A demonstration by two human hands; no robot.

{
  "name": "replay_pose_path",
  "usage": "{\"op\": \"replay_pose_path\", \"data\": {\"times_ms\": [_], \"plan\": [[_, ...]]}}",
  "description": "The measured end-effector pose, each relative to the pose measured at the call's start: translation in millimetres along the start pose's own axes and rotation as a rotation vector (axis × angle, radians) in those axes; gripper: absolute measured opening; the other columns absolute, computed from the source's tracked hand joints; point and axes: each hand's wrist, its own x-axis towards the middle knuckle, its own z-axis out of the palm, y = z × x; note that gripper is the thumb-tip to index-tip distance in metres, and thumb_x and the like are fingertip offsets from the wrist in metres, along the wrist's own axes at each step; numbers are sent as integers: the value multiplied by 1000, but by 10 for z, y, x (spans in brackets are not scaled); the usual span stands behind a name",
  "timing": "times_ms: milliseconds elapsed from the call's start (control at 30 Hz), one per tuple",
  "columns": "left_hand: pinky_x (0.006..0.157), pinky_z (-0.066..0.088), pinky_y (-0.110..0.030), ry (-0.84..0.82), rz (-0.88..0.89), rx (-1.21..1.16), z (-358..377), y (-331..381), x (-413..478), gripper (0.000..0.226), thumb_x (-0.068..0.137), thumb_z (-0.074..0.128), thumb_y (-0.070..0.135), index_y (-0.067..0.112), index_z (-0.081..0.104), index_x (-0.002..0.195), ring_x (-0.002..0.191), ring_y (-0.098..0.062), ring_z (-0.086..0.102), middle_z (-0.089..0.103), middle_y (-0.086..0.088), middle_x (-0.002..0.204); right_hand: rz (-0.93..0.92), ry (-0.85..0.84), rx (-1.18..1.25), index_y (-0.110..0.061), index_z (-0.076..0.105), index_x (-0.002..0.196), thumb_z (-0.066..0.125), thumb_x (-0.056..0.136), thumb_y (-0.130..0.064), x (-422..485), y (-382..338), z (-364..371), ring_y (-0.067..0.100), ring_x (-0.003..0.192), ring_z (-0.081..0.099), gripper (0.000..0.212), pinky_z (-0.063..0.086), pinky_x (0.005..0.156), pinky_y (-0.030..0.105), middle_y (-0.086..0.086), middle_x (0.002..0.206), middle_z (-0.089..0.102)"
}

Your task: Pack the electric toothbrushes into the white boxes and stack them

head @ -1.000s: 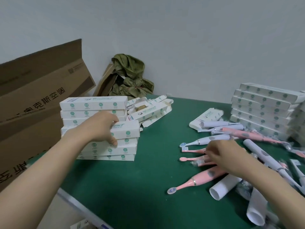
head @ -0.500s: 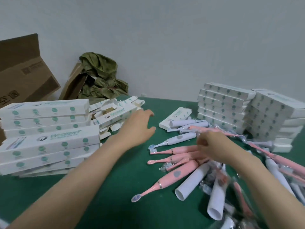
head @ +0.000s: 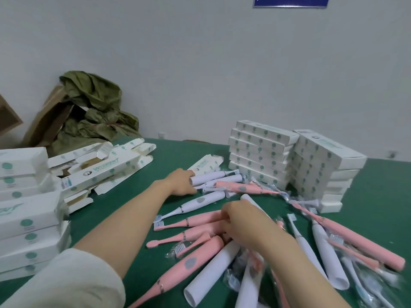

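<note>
Pink and white electric toothbrushes (head: 200, 232) lie in a loose pile on the green table (head: 124, 223), mixed with brush heads in clear wrap. My left hand (head: 178, 183) reaches across, its fingers curled round the butt end of a white toothbrush (head: 211, 177) at the back of the pile. My right hand (head: 244, 221) lies on the pile with its fingers curled on a pink toothbrush (head: 200, 220). Closed white boxes are stacked at the left (head: 26, 218) and at the back right (head: 260, 152). An open white box (head: 205, 163) lies just behind my left hand.
A heap of open empty white boxes (head: 100, 167) lies left of centre. A second box stack (head: 322, 165) stands at the far right. A crumpled green bag (head: 95, 112) and brown cardboard (head: 44, 121) lean against the wall behind.
My left hand left the box stack on the left and travelled right to the white toothbrushes. The view swung right. My right hand stayed on the pile.
</note>
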Motion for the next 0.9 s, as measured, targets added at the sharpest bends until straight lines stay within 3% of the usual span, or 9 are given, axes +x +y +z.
{"op": "replay_pose_path", "data": {"times_ms": [133, 233, 300, 433, 567, 667, 767, 833, 900], "plan": [[95, 37, -26, -47, 40, 102, -67, -89, -247, 66, 78, 73, 36, 16, 46, 136, 122, -24, 47, 50, -5, 137, -6, 5, -33, -10, 60, 94, 43, 88, -10, -28, 26, -27, 23, 94, 53, 18, 36, 75, 30, 6, 93, 59], [106, 31, -28, -146, -21, 138, -144, -218, -545, 84, 75, 75, 43, 20, 34, 145, 133, -21, 36, 38, 1, 148, 25, 5, 0, -10, 61, 87, 44, 88, -12, -42, 31, -23, 20, 80, 52, 17, 35, 66, 29, 6, 92, 61], [104, 31, -26, -128, -68, 119, -197, -305, -745, 74, 80, 70, 40, 22, 38, 143, 133, -20, 37, 39, 3, 148, 33, -19, 23, -10, 60, 82, 43, 88, -12, -49, 29, -22, 19, 74, 51, 18, 34, 58, 27, 6, 87, 61], [92, 38, -24, 65, -191, -8, -270, -406, -1108, 52, 83, 63, 25, 22, 50, 133, 122, -20, 47, 49, -1, 139, 19, -35, -12, -11, 52, 71, 45, 89, -15, -51, 7, -17, 18, 65, 45, 20, 29, 52, 26, 7, 81, 60], [90, 34, -28, 460, -152, -120, -333, -345, -1460, 55, 79, 68, 21, 20, 51, 131, 119, -25, 47, 54, -6, 132, 20, 31, 94, -5, 57, 74, 42, 89, -15, -60, 2, -34, 21, 64, 45, 24, 39, 60, 34, 16, 80, 63], [84, 30, -21, 695, 72, -243, -365, -311, -1713, 56, 76, 71, 18, 26, 53, 129, 103, -11, 45, 57, 3, 125, 29, 195, 351, -9, 65, 93, 50, 91, -18, -63, -26, -68, 16, 78, 55, 17, 43, 69, 29, 8, 93, 67], [83, 35, -8, 696, 225, -416, -448, -364, -1900, 59, 74, 74, 17, 44, 52, 121, 98, 12, 44, 52, 36, 116, 58, 362, 612, -17, 58, 119, 61, 89, -27, -65, -96, -112, 6, 100, 55, 31, 38, 80, 16, -9, 115, 61], [81, 38, -3, 627, 281, -527, -525, -388, -1970, 64, 69, 78, 20, 49, 51, 120, 108, 15, 46, 51, 42, 114, -75, 448, 559, -20, 45, 134, 70, 82, -25, -102, -159, -133, 1, 118, 40, 58, 27, 97, 10, -18, 129, 42], [87, 45, -12, 547, 344, -580, -591, -354, -1999, 61, 62, 74, 29, 48, 55, 117, 112, 8, 50, 55, 35, 116, -257, 486, 380, -21, 30, 145, 76, 77, -22, -116, -232, -139, -3, 130, 17, 82, 3, 105, 2, -20, 138, 24]]}}
